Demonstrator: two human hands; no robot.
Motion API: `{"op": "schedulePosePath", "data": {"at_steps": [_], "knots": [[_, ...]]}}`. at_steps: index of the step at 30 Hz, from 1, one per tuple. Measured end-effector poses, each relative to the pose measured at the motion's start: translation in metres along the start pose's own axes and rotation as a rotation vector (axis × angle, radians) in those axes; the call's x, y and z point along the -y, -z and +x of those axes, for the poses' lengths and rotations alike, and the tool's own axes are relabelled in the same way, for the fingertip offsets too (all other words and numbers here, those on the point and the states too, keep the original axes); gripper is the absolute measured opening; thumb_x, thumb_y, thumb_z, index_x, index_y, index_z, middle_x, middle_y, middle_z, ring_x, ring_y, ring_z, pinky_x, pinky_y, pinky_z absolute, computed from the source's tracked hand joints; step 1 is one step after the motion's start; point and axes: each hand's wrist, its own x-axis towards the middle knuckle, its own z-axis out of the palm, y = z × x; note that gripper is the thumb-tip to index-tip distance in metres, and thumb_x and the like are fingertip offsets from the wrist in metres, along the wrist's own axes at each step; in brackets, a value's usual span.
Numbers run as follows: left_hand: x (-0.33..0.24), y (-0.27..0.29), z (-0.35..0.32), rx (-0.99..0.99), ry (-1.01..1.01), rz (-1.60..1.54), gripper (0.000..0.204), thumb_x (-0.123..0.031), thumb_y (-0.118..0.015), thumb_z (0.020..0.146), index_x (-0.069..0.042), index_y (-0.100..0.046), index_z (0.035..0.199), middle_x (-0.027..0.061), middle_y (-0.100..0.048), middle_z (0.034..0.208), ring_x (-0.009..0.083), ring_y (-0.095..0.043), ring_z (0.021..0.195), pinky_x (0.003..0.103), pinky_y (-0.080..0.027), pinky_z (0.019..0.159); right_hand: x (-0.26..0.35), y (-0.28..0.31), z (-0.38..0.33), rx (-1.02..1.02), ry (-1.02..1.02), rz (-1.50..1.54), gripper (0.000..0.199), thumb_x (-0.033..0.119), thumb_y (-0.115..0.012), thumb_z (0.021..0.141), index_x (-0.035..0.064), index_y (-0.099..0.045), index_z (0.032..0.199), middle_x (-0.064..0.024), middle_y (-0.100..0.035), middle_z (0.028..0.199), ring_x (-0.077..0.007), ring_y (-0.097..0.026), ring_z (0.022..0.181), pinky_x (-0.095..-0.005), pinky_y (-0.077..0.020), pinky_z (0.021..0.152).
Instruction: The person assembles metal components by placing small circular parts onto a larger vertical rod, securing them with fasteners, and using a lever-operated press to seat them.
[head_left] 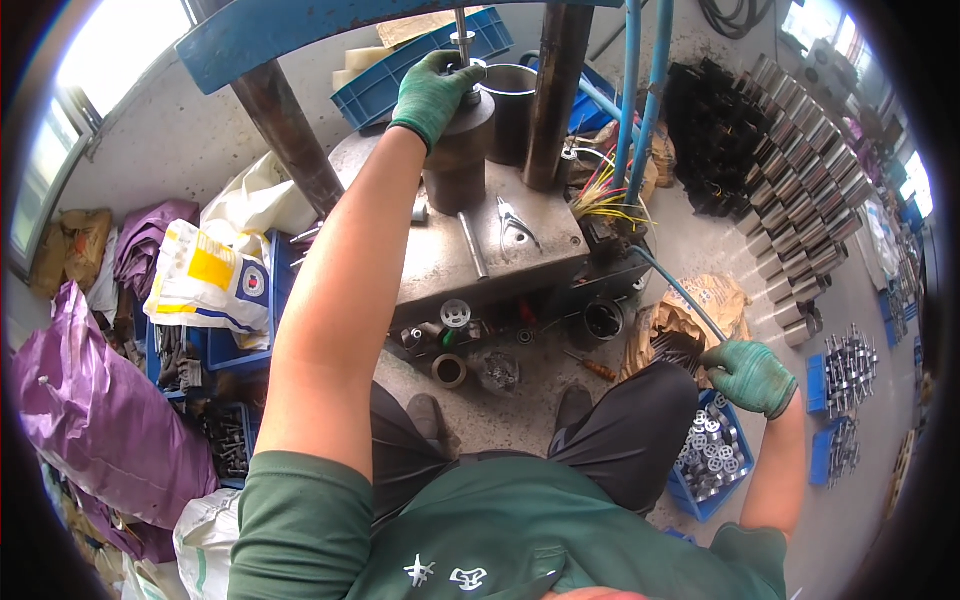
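Head view is showing the left hand (435, 92), grip closed over the upright dark cylinder (458, 150) at upper centre; the right hand (752, 375), fingers curled and apparently empty, is hovering above the blue bin (712, 462) at lower right.

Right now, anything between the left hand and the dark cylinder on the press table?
Nothing visible. The left hand already rests on top of the dark cylinder. The right hand is off to the side above the blue bin of metal parts.

Matt dark metal cylinder (458, 150), knitted green cloth gloves (436, 92), glossy purple plastic sacks (95, 420).
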Motion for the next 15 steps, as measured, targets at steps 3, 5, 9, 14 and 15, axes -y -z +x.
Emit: {"op": "schedulePosePath", "data": {"at_steps": [3,5,9,14,15], "knots": [[0.000,0.002,-0.002,-0.009,-0.015,0.021,0.044,-0.022,-0.088,0.090,-0.001,-0.072,0.126,0.0075,-0.077,0.099,0.0111,-0.073,0.079,0.026,-0.063,0.076,0.010,0.006,0.004,-0.020,-0.081,0.069,0.032,0.019,-0.062,0.091,0.0017,-0.076,0.114,-0.0213,-0.076,0.107,-0.0387,-0.073,0.102,-0.0451,-0.0577,0.094],[0.001,0.005,-0.001,-0.015,-0.023,0.027,0.042,-0.021,-0.087,0.091,-0.002,-0.072,0.125,0.0068,-0.077,0.098,0.0112,-0.073,0.079,0.026,-0.062,0.075,0.014,0.008,0.006,-0.041,-0.041,0.051,0.032,0.018,-0.061,0.091,0.0019,-0.076,0.114,-0.0215,-0.076,0.108,-0.0390,-0.073,0.102,-0.0451,-0.0576,0.094],[0.004,0.001,0.001,-0.007,0.005,-0.031,0.033,-0.018,-0.085,0.092,-0.002,-0.074,0.120,0.0035,-0.077,0.098,0.0106,-0.071,0.083,0.026,-0.059,0.075,0.006,0.003,0.003,0.064,-0.015,-0.002,0.033,0.018,-0.061,0.092,0.0018,-0.076,0.115,-0.0221,-0.076,0.110,-0.0397,-0.072,0.103,-0.0456,-0.0572,0.095],[0.001,0.002,-0.002,0.013,0.041,-0.086,0.033,-0.016,-0.085,0.092,-0.001,-0.074,0.120,0.0040,-0.076,0.099,0.0111,-0.071,0.084,0.025,-0.060,0.077,0.006,0.004,0.004,-0.070,-0.023,0.076,0.031,0.015,-0.061,0.091,0.0013,-0.076,0.115,-0.0222,-0.076,0.110,-0.0395,-0.073,0.102,-0.0454,-0.0571,0.095],[0.000,0.001,-0.003,0.015,0.044,-0.090,0.033,-0.016,-0.085,0.093,-0.001,-0.074,0.120,0.0041,-0.076,0.099,0.0112,-0.071,0.085,0.025,-0.060,0.078,0.006,0.005,0.003,-0.051,-0.032,0.067,0.032,0.017,-0.062,0.091,0.0017,-0.076,0.115,-0.0219,-0.075,0.111,-0.0397,-0.072,0.103,-0.0456,-0.0567,0.096]]}}
